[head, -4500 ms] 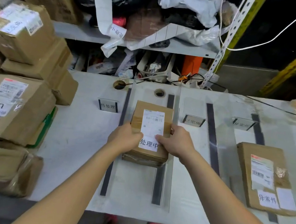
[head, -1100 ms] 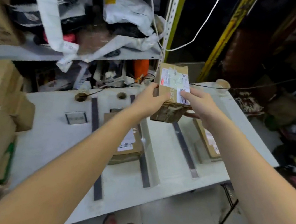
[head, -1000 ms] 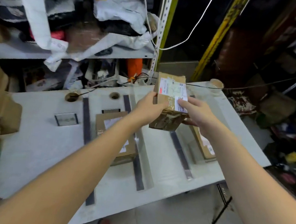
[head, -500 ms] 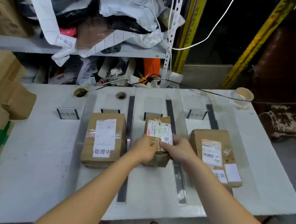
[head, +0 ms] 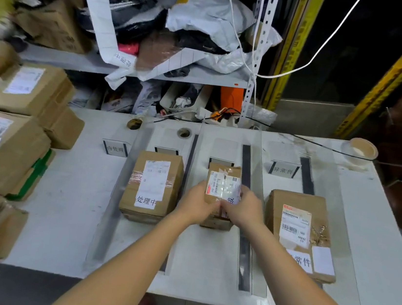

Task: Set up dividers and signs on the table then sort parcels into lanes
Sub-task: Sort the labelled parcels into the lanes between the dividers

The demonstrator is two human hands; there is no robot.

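A small taped cardboard parcel [head: 223, 181] rests on the white table [head: 66, 198] in the third lane, between two clear dividers with dark strips [head: 246, 166]. My left hand [head: 197, 203] grips its left side and my right hand [head: 246, 208] its right side. A larger parcel [head: 152, 187] lies in the lane to the left. A flat parcel [head: 297, 229] lies in the lane to the right. Small signs [head: 116, 149] stand at the lanes' far ends, one [head: 283, 169] in the right lane.
Several stacked cardboard boxes [head: 3, 152] crowd the table's left side. A tape roll [head: 360, 150] sits at the far right corner. Cluttered shelves [head: 182, 55] with bags and cables stand behind the table. My feet show below the near edge.
Both hands carried the small parcel from the air down into the third lane, where it now rests. The view swung back to face the table.
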